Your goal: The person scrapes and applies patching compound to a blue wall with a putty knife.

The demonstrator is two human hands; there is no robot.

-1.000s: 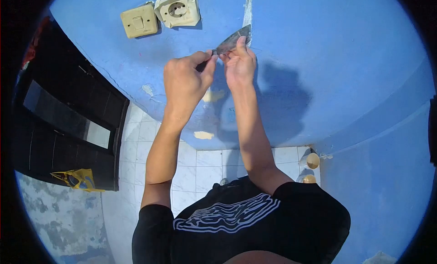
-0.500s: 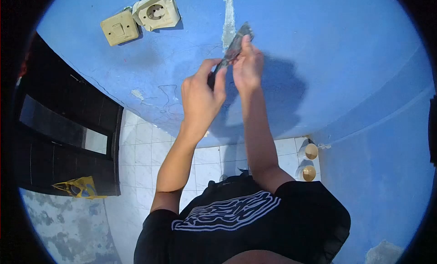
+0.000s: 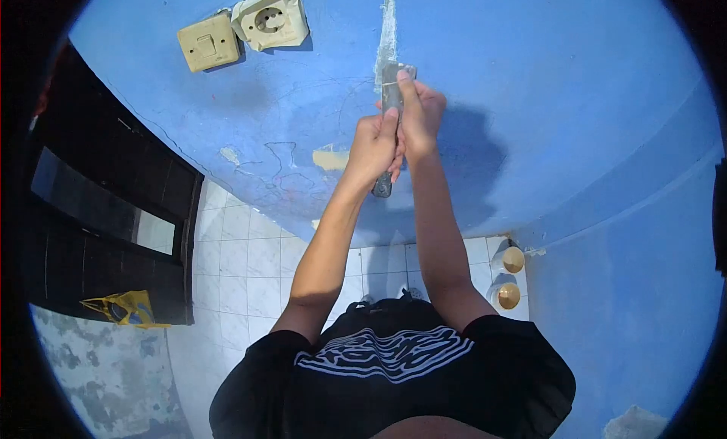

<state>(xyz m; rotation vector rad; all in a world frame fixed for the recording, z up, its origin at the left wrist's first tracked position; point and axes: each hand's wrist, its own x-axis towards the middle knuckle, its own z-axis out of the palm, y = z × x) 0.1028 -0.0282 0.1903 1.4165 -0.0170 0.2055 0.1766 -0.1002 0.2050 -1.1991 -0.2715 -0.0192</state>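
Both hands are closed around a putty knife (image 3: 391,95), a grey, plaster-smeared blade with a dark handle, held almost upright before the blue wall (image 3: 560,75). My left hand (image 3: 374,145) wraps the handle, whose dark end sticks out below the fist. Higher up, my right hand (image 3: 421,115) grips the blade part, its thumb pressed on the face near the top edge. Behind the tool's top runs a whitish vertical plaster strip (image 3: 387,30). A beige bare patch (image 3: 330,158) shows on the wall just left of my left hand.
A light switch (image 3: 207,43) and a loose-looking socket (image 3: 270,20) are on the wall at upper left. Two round containers (image 3: 508,296) stand on the white tiled floor (image 3: 242,272) by the right wall. A yellow bag (image 3: 129,309) lies near the dark door (image 3: 98,189) at left.
The putty knife has swung from slanted to nearly upright. My left hand has shifted right and now wraps its handle in a fist, close beside my right hand. The beige wall patch has come into view.
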